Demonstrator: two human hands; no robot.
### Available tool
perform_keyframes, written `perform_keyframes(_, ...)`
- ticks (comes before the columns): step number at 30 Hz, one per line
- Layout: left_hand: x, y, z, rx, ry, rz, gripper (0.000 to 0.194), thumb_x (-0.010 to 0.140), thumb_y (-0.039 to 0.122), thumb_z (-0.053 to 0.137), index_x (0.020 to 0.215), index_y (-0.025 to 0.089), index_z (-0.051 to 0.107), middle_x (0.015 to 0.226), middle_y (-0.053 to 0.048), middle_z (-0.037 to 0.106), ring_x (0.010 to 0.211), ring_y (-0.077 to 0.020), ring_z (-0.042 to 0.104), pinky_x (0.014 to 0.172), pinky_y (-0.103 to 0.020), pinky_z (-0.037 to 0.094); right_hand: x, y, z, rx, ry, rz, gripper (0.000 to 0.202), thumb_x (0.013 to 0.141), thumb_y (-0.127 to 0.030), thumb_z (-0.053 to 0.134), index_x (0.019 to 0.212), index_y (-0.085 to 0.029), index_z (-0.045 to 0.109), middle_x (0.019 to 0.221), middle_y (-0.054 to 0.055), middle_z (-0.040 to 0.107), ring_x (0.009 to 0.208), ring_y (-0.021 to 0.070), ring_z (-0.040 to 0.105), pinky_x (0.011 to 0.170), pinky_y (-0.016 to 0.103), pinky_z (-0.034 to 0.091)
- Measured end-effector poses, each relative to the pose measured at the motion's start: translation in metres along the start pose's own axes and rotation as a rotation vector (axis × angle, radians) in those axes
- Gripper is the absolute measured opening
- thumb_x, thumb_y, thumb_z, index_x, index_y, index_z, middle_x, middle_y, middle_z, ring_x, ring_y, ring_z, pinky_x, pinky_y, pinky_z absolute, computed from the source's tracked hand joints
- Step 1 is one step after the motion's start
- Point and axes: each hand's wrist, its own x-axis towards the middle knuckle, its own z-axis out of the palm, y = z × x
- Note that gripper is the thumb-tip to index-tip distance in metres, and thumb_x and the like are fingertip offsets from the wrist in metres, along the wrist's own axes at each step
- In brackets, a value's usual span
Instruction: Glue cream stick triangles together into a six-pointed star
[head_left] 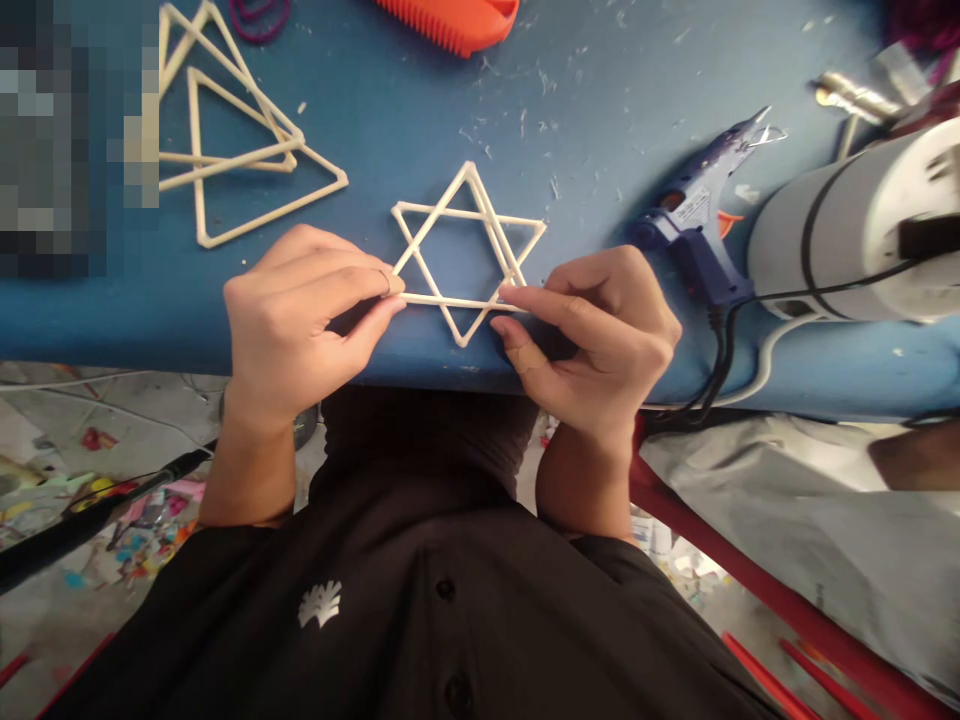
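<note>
A six-pointed star [465,303] of pale thin sticks, formed by two overlapping triangles, is in front of me over the blue table. My left hand [311,310] pinches its lower left corner between thumb and fingertips; a bandage-like strip is on one finger. At the lower right corner, my right hand [600,335] has its index finger on the sticks and its thumb just below them. That thumb also wears a tan strip. The right fingers partly cover the corner. The star's top and bottom points show plainly.
More stick triangles [270,212] lie overlapping at the upper left. A blue glue gun [694,215] rests at the right, beside a white round power-socket unit [795,230] with cords. An orange ridged object [465,20] is at the far edge of view. Glue strands dot the blue table [592,60].
</note>
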Motion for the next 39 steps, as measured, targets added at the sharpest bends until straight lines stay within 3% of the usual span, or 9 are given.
perform_keyframes(6, -0.001, 0.000, 0.001, 0.008, 0.014, 0.024, 0.015, 0.097, 0.017, 0.079, 0.096, 0.032, 0.076, 0.098, 0.005, 0.085, 0.095, -0.0226, 0.081, 0.089, -0.043, 0.068, 0.001, -0.001, 0.001, -0.009, 0.075, -0.017, 0.010, 0.096, -0.033, 0.077, 0.093, -0.026, 0.084, 0.085, 0.006, 0.068, 0.076, 0.0184, 0.062, 0.067, 0.036, 0.054)
perform_keyframes(13, 0.000, 0.000, 0.001, -0.002, -0.003, -0.011, 0.016, 0.097, 0.019, 0.078, 0.096, 0.034, 0.077, 0.097, 0.006, 0.085, 0.095, -0.0234, 0.082, 0.090, -0.044, 0.069, 0.001, -0.002, 0.002, -0.095, 0.078, -0.045, 0.017, 0.101, -0.029, 0.069, 0.102, -0.028, 0.086, 0.087, 0.005, 0.069, 0.078, 0.0178, 0.066, 0.070, 0.034, 0.057)
perform_keyframes(21, 0.000, -0.003, 0.003, -0.017, 0.041, 0.015, 0.015, 0.095, 0.017, 0.078, 0.094, 0.032, 0.078, 0.095, 0.004, 0.085, 0.091, -0.0238, 0.081, 0.087, -0.043, 0.067, 0.008, -0.004, 0.003, -0.046, 0.051, -0.023, 0.014, 0.097, -0.035, 0.075, 0.091, -0.024, 0.082, 0.085, 0.005, 0.071, 0.076, 0.0174, 0.064, 0.069, 0.033, 0.057)
perform_keyframes(25, -0.001, -0.005, 0.005, -0.028, 0.077, 0.038, 0.015, 0.096, 0.017, 0.077, 0.094, 0.031, 0.079, 0.094, 0.004, 0.085, 0.091, -0.0233, 0.080, 0.085, -0.042, 0.066, 0.003, -0.007, -0.002, -0.002, 0.133, -0.074, 0.010, 0.092, -0.030, 0.082, 0.087, -0.023, 0.079, 0.082, 0.003, 0.068, 0.074, 0.0152, 0.063, 0.066, 0.030, 0.054)
perform_keyframes(29, -0.002, -0.006, 0.006, -0.050, 0.103, 0.032, 0.014, 0.095, 0.018, 0.078, 0.093, 0.032, 0.080, 0.094, 0.003, 0.085, 0.090, -0.0240, 0.080, 0.082, -0.042, 0.066, -0.050, -0.012, -0.025, 0.090, 0.144, -0.123, 0.009, 0.089, -0.020, 0.080, 0.097, -0.024, 0.080, 0.085, 0.003, 0.071, 0.074, 0.0154, 0.065, 0.065, 0.030, 0.055)
perform_keyframes(34, -0.001, -0.007, 0.006, -0.002, 0.107, 0.028, 0.010, 0.095, 0.024, 0.080, 0.092, 0.034, 0.080, 0.095, 0.004, 0.085, 0.090, -0.0238, 0.080, 0.085, -0.044, 0.067, -0.146, -0.008, -0.051, 0.086, 0.070, 0.164, 0.011, 0.089, -0.014, 0.075, 0.089, -0.024, 0.079, 0.079, 0.001, 0.073, 0.069, 0.0154, 0.070, 0.061, 0.029, 0.059)
perform_keyframes(36, 0.000, -0.007, 0.005, 0.008, 0.107, 0.040, 0.009, 0.095, 0.026, 0.080, 0.091, 0.034, 0.080, 0.095, 0.005, 0.086, 0.091, -0.0235, 0.081, 0.087, -0.044, 0.068, -0.170, -0.006, -0.056, 0.067, 0.068, 0.229, 0.011, 0.090, -0.013, 0.074, 0.087, -0.023, 0.078, 0.080, 0.002, 0.077, 0.069, 0.0167, 0.074, 0.063, 0.030, 0.063)
perform_keyframes(39, 0.001, -0.009, 0.004, 0.002, 0.121, 0.045, 0.007, 0.094, 0.030, 0.081, 0.089, 0.034, 0.080, 0.094, 0.004, 0.086, 0.089, -0.0237, 0.081, 0.087, -0.044, 0.068, -0.186, -0.004, -0.063, 0.033, 0.081, 0.284, 0.010, 0.090, -0.015, 0.074, 0.084, -0.022, 0.078, 0.081, 0.003, 0.080, 0.069, 0.0178, 0.077, 0.066, 0.030, 0.066)
